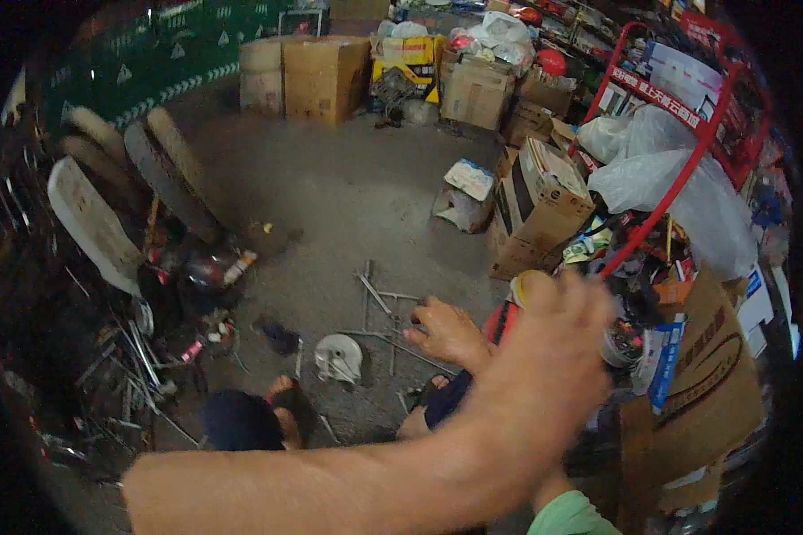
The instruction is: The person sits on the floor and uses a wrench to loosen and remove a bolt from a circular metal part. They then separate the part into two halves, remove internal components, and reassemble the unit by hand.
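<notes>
My left forearm crosses the lower part of the view. My left hand (558,334) is back up at the right, over clutter, its fingers blurred and bent with their tips hidden. Just beside these fingers is a round yellow-rimmed thing (532,287), partly covered; I cannot tell whether the hand grips it. Below and left, a red and black object (501,321) shows between my hands. My right hand (448,333), its arm mostly behind the left one, is loosely open with nothing seen in it. It hangs near a frame of thin metal tubes (384,330) on the floor.
A pale metal disc (338,358) lies by my feet. Tyres (174,169), a long white panel (94,223) and metal scraps crowd the left. Cardboard boxes (544,201), a red metal rack (660,209) and plastic bags (656,152) fill the right. More boxes (326,80) stand at the back.
</notes>
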The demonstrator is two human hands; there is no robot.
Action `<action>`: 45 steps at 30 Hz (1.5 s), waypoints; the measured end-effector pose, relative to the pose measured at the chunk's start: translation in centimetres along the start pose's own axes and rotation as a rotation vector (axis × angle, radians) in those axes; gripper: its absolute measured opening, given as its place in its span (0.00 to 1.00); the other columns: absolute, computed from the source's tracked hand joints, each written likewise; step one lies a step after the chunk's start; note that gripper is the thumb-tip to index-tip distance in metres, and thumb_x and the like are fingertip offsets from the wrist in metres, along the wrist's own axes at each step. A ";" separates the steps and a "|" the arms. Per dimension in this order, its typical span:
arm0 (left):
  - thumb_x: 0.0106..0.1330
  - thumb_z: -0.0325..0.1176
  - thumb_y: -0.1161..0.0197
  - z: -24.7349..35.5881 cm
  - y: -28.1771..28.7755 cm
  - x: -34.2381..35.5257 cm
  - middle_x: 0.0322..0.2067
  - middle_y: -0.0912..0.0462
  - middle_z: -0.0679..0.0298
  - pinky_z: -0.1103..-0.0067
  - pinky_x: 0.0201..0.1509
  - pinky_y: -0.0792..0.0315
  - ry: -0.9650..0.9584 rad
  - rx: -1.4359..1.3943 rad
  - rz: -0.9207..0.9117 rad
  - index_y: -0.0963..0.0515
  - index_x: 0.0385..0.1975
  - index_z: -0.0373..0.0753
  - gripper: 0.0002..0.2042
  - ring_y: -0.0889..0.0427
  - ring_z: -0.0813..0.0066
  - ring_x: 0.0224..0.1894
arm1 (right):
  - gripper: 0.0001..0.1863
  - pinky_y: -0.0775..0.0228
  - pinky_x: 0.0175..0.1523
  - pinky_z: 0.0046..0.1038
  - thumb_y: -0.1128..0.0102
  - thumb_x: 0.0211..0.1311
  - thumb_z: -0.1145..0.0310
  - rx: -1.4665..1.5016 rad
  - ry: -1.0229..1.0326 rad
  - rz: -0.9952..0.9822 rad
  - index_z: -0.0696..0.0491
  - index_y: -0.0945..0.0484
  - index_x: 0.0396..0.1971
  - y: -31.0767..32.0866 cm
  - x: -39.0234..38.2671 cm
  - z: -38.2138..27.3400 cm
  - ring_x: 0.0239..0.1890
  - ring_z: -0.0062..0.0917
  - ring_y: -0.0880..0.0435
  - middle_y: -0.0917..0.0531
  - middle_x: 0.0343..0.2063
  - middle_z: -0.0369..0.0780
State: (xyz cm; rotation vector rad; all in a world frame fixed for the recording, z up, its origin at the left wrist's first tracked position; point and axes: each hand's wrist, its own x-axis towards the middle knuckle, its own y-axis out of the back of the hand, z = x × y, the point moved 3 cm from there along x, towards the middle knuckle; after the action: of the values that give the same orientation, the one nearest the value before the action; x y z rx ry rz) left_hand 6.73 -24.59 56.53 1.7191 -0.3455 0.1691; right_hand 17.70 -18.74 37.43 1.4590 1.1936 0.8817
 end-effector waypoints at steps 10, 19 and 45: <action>0.47 0.32 0.30 -4.0 -11.1 -4.9 0.49 0.27 0.51 0.66 0.55 0.35 0.165 -0.539 0.252 0.20 0.35 0.37 0.15 0.31 0.53 0.55 | 0.21 0.30 0.48 0.44 0.41 0.59 0.54 -0.102 -0.119 -0.023 0.60 0.23 0.39 2.6 -5.0 7.9 0.43 0.49 0.23 0.25 0.39 0.52; 0.47 0.32 0.30 -8.5 -20.6 -18.2 0.48 0.26 0.51 0.66 0.55 0.34 0.761 -0.629 -0.138 0.20 0.36 0.37 0.15 0.30 0.53 0.54 | 0.21 0.30 0.48 0.44 0.42 0.60 0.53 0.046 -0.044 0.000 0.59 0.23 0.38 1.1 -3.1 5.7 0.44 0.49 0.23 0.25 0.39 0.52; 0.48 0.31 0.30 -1.2 -21.8 -11.0 0.45 0.24 0.52 0.68 0.53 0.32 0.511 -0.781 -0.126 0.21 0.38 0.36 0.16 0.28 0.55 0.51 | 0.20 0.31 0.48 0.45 0.43 0.60 0.55 0.004 -0.039 -0.092 0.61 0.24 0.36 -0.2 -3.8 7.5 0.43 0.49 0.23 0.25 0.37 0.52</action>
State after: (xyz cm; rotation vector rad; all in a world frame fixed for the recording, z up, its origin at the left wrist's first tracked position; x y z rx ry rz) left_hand 3.47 -18.83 32.98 0.8760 0.0821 0.3227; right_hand 23.77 -24.34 35.81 1.4067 1.2242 0.7857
